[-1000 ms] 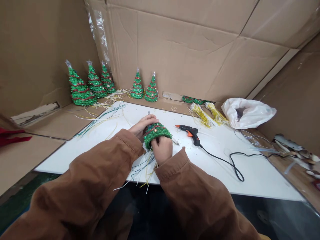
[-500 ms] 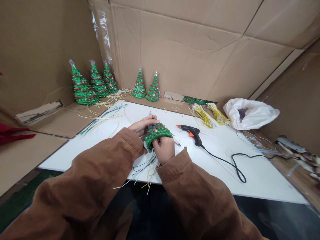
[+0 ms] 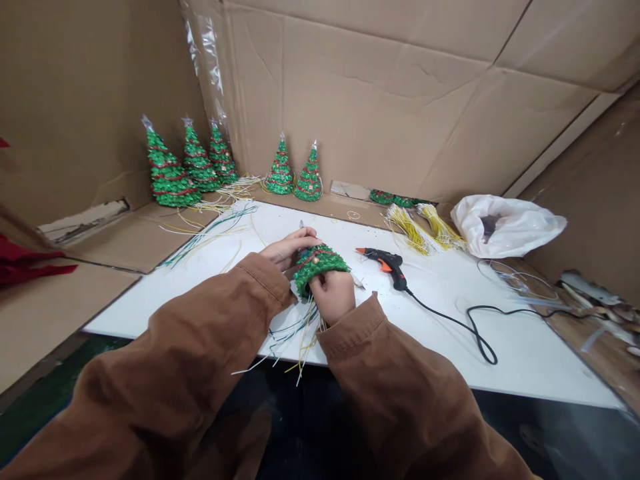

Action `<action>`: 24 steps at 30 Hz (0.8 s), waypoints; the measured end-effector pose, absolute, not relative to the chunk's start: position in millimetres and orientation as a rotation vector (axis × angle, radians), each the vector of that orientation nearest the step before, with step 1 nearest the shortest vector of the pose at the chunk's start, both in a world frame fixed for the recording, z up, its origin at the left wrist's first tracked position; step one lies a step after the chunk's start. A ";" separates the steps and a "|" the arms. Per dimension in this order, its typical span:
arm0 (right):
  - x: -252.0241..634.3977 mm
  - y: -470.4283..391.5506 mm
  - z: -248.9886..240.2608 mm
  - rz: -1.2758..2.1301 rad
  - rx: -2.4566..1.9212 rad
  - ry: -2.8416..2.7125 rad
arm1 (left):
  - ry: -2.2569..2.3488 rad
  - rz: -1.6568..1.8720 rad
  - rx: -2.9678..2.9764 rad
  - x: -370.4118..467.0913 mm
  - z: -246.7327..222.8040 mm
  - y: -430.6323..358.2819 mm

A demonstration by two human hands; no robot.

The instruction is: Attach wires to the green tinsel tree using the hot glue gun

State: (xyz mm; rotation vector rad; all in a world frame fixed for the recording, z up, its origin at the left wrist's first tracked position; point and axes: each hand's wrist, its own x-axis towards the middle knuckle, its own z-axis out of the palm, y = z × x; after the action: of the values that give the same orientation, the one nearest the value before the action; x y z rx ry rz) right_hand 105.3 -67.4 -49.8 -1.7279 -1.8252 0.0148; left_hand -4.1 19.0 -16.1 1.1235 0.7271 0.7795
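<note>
The right hand (image 3: 333, 295) was clenched around the wide base of a small green tree (image 3: 317, 263), gripping it from below and on the near side. The left hand (image 3: 289, 247) grasped the upper part of the same tree, fingers wrapped near its tip. The tree lay tilted between both hands, just above the white table (image 3: 520, 347). Thin wires (image 3: 295, 330) hung from the tree's base over the table's near edge. A black glue gun (image 3: 387, 262) lay near the right hand, to its right. Finished trees (image 3: 170, 175) stood well apart along the cardboard wall (image 3: 390, 113).
</note>
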 end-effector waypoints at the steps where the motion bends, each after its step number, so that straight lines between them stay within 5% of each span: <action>1: 105.7 -67.3 -50.1 0.013 -1.722 -1.824 | 0.727 0.788 1.123 -4.0 -16.2 18.7; 24: 126.2 -63.8 -55.7 0.052 -1.542 -1.995 | 0.747 0.868 1.037 1.7 -19.9 7.4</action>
State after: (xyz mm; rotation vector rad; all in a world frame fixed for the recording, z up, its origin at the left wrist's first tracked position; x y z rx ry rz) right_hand 126.2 -63.8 -55.7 -1.5416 -1.9947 0.0517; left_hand 1.7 7.4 -19.9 1.0373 0.7470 0.8680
